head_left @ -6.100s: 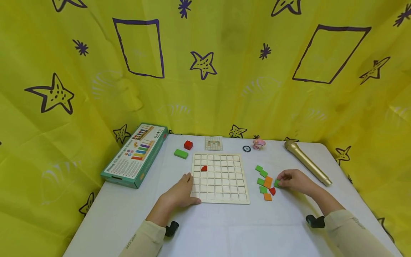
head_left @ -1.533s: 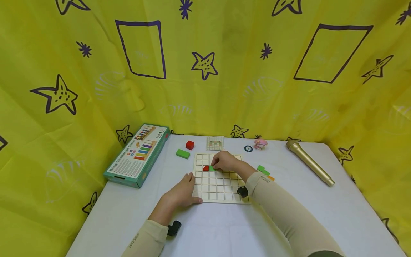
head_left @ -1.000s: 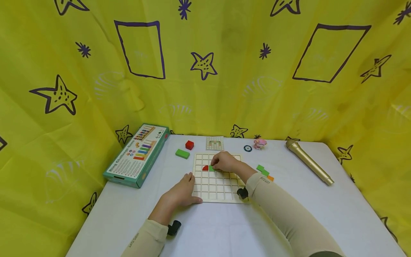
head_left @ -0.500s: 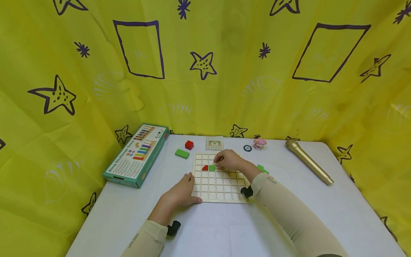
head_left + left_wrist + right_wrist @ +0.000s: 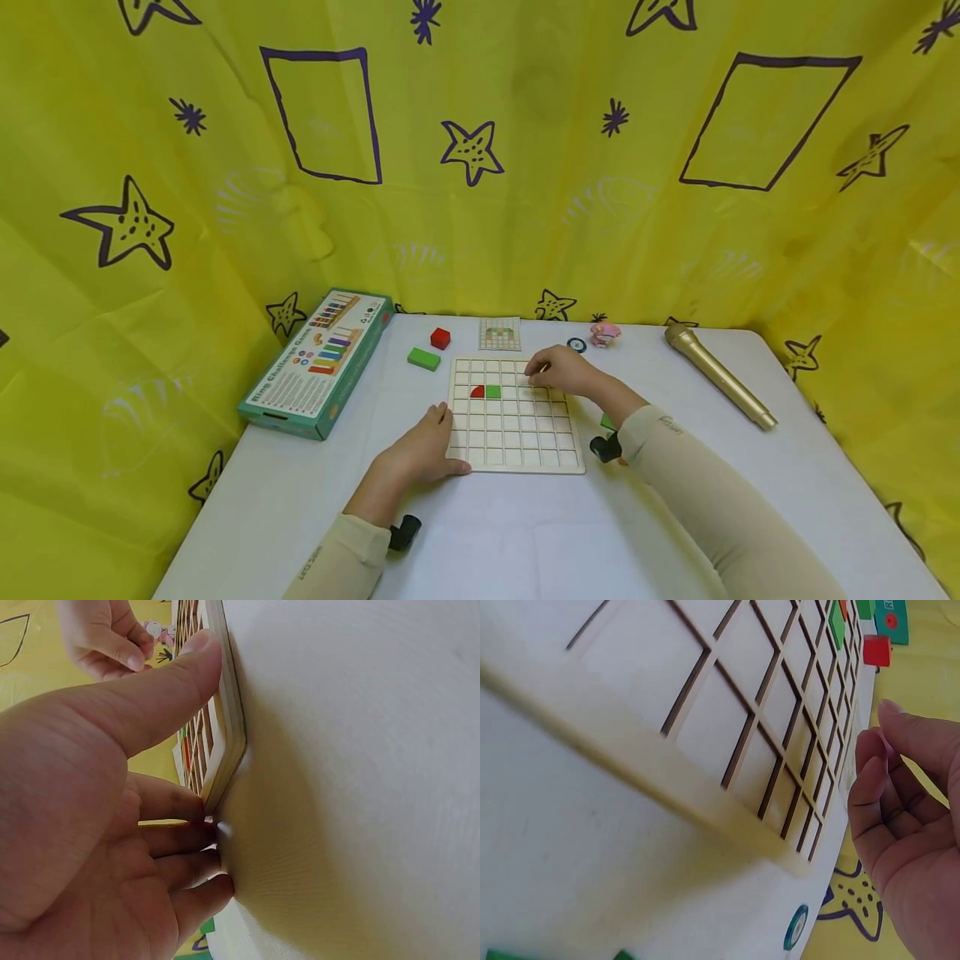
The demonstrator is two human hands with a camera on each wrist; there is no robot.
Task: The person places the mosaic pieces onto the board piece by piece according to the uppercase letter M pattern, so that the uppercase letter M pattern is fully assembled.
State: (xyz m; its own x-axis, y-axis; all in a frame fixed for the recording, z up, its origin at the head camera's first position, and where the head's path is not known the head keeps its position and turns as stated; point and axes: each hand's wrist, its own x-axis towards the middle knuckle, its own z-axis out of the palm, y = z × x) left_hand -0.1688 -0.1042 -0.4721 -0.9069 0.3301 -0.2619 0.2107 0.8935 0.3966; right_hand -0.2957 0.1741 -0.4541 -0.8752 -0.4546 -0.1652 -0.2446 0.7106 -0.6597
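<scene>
Fingers of the left hand (image 5: 420,446) lie straight and flat on the bench (image 5: 480,533), pressed against the near left corner of the grid board (image 5: 516,454); the left wrist view shows the thumb laid along the board's edge and the other fingers (image 5: 180,840) tucked against its corner, so that hand steadies the board and holds nothing.

Moving rightward onto the board, a red quarter-round tile (image 5: 477,392) and a green square tile (image 5: 492,391) sit in neighbouring cells of the second row, touching side by side, the green one to the right of the red.

Further right, the right hand (image 5: 564,371) hovers over the board's far right part, a few cells to the right of the green tile and apart from it. Its fingers (image 5: 877,802) are loosely curled with nothing between them, as the right wrist view shows plainly.

Past the board's right edge, a bit of a loose green tile (image 5: 606,422) peeks out beside the right sleeve (image 5: 675,467) on the bench; whatever else lies there is hidden by the forearm. So the loose piece lies to the right of and nearer to the person than the right hand's fingers, well away from the left hand. The right hand is clearly the closer one to it.
</scene>
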